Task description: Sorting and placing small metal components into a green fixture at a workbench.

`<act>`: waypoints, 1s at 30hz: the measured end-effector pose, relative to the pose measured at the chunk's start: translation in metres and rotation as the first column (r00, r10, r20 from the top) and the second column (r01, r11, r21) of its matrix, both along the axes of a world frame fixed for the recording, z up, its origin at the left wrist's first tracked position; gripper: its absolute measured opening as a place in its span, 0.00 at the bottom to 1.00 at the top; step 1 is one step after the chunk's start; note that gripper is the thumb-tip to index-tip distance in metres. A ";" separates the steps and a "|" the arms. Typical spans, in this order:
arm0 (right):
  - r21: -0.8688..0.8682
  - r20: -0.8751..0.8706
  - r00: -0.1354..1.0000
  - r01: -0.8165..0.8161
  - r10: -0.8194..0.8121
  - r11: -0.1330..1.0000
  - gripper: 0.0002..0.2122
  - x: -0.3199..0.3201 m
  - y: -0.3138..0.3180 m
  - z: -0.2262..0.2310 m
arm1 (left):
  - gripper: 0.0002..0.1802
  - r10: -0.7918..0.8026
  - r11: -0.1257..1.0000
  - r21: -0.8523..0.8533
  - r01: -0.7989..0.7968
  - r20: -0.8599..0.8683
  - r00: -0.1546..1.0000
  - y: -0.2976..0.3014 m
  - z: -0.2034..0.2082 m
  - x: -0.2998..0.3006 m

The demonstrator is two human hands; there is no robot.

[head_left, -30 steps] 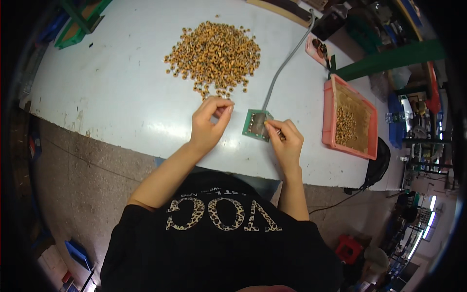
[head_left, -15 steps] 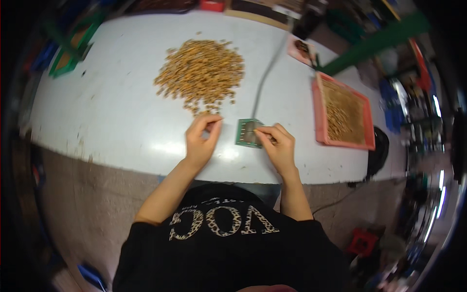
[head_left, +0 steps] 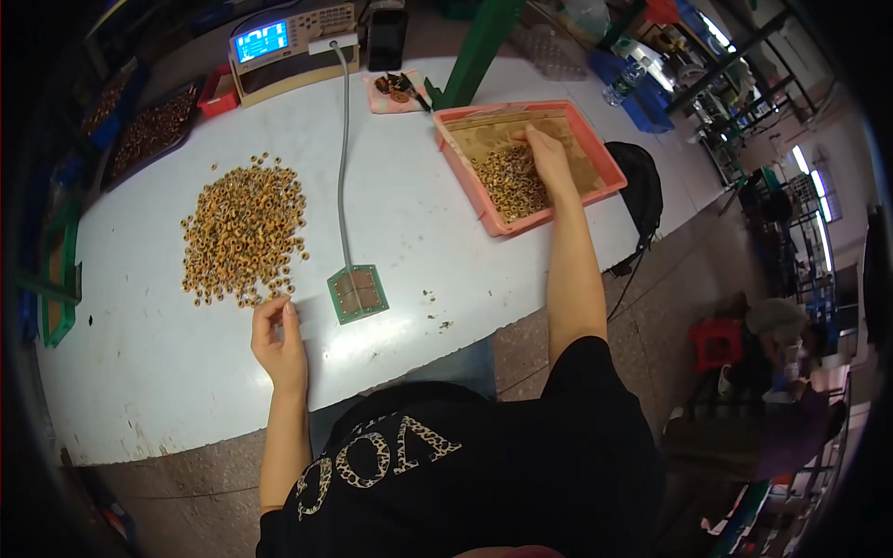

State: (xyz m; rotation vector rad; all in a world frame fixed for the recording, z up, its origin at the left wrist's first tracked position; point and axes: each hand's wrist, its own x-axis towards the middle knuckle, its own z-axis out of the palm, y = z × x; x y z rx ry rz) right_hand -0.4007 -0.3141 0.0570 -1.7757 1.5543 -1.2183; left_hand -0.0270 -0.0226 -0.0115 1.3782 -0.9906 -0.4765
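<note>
Can't tell if my left hand (head_left: 280,349) has anything pinched, the fingertips are just too small here. Same deal with my right hand (head_left: 553,160) in the pink tray (head_left: 462,179), and my right forearm (head_left: 577,279) blocks part of the near rim. Those dark specks (head_left: 445,325) are too tiny to identify. My black shirt (head_left: 502,474) runs off the bottom edge.
</note>
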 end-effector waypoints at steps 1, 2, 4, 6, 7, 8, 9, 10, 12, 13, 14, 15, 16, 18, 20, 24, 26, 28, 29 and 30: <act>-0.019 0.075 0.997 0.033 -0.032 0.999 0.09 -0.006 -0.007 -0.015 | 0.07 -0.005 1.000 0.008 0.005 -0.004 1.000 -0.001 -0.001 -0.001; -0.034 0.153 0.986 0.069 -0.063 0.997 0.10 -0.013 -0.015 -0.030 | 0.07 -0.011 1.000 0.017 0.011 -0.005 1.000 -0.002 -0.002 -0.002; -0.056 0.307 0.945 0.135 -0.112 0.989 0.11 -0.016 -0.026 -0.048 | 0.06 -0.015 0.999 0.037 0.016 -0.008 1.000 -0.004 -0.002 0.000; -0.048 0.208 0.970 0.142 -0.129 0.989 0.11 -0.006 -0.020 -0.035 | 0.06 -0.009 0.999 0.036 0.009 -0.005 1.000 -0.003 0.003 0.002; -0.033 0.083 0.986 0.148 -0.144 0.989 0.11 0.004 -0.010 -0.020 | 0.06 -0.001 0.999 0.046 0.002 -0.024 1.000 -0.001 0.004 0.002; -0.018 -0.043 0.987 0.154 -0.154 0.988 0.11 0.015 0.000 -0.005 | 0.06 0.009 0.998 0.056 -0.007 -0.043 0.999 0.000 0.004 0.002; -0.008 -0.171 0.972 0.162 -0.161 0.987 0.11 0.021 0.010 0.011 | 0.06 0.018 0.998 0.063 -0.014 -0.065 0.998 0.001 0.005 0.001; 0.046 -0.143 0.984 0.111 -0.104 0.993 0.13 0.029 0.017 0.025 | 0.06 0.026 0.998 0.061 -0.022 -0.066 0.997 -0.001 0.004 -0.001; 0.097 -0.108 0.994 0.046 -0.035 0.994 0.15 0.046 0.011 0.028 | 0.05 0.000 0.999 0.048 0.003 -0.055 0.998 -0.005 0.003 -0.004; -0.118 -0.053 0.993 -0.109 0.104 0.987 0.16 0.060 0.001 0.022 | 0.05 -0.011 0.999 0.043 0.013 -0.046 0.999 -0.007 0.003 -0.004; -0.334 -0.025 0.968 -0.245 0.251 0.910 0.17 0.077 -0.011 0.017 | 0.05 -0.018 0.999 0.038 0.020 -0.035 0.999 -0.010 0.003 -0.004; -0.362 -0.112 0.954 -0.299 0.277 0.883 0.18 0.103 -0.021 0.016 | 0.05 0.005 0.999 0.046 -0.004 -0.029 1.000 -0.007 0.002 -0.001; -0.390 -0.203 0.934 -0.353 0.295 0.851 0.20 0.128 -0.032 0.018 | 0.05 0.007 0.999 0.047 -0.006 -0.028 1.000 -0.004 0.003 -0.001; -0.282 -0.208 0.934 -0.341 0.290 0.897 0.21 0.172 -0.063 0.016 | 0.05 0.000 0.999 0.045 0.002 -0.029 1.000 -0.004 0.003 0.000; -0.139 -0.176 0.964 -0.227 0.201 0.964 0.25 0.203 -0.116 0.009 | 0.05 -0.002 0.999 0.045 0.002 0.003 1.000 -0.005 0.000 0.002; 0.040 -0.029 0.987 0.157 -0.156 0.987 0.35 0.229 -0.212 -0.027 | 0.03 0.036 0.998 0.041 -0.039 0.061 0.997 -0.010 0.008 -0.003; -0.052 0.018 0.947 0.322 -0.322 0.945 0.39 0.230 -0.247 -0.041 | 0.04 0.020 0.999 0.025 -0.024 0.145 0.989 -0.013 0.016 -0.005; -0.028 -0.012 0.945 0.327 -0.327 0.945 0.40 0.258 -0.252 -0.042 | 0.04 0.039 0.999 0.014 -0.042 0.179 0.983 -0.008 0.017 -0.001; 0.013 -0.045 0.935 0.353 -0.352 0.935 0.41 0.269 -0.255 -0.041 | 0.05 0.033 0.999 0.021 -0.039 0.216 0.976 -0.008 0.017 -0.001; 0.006 -0.053 0.933 0.357 -0.357 0.934 0.41 0.276 -0.257 -0.040 | 0.05 0.030 0.999 0.018 -0.034 0.207 0.978 -0.007 0.018 -0.001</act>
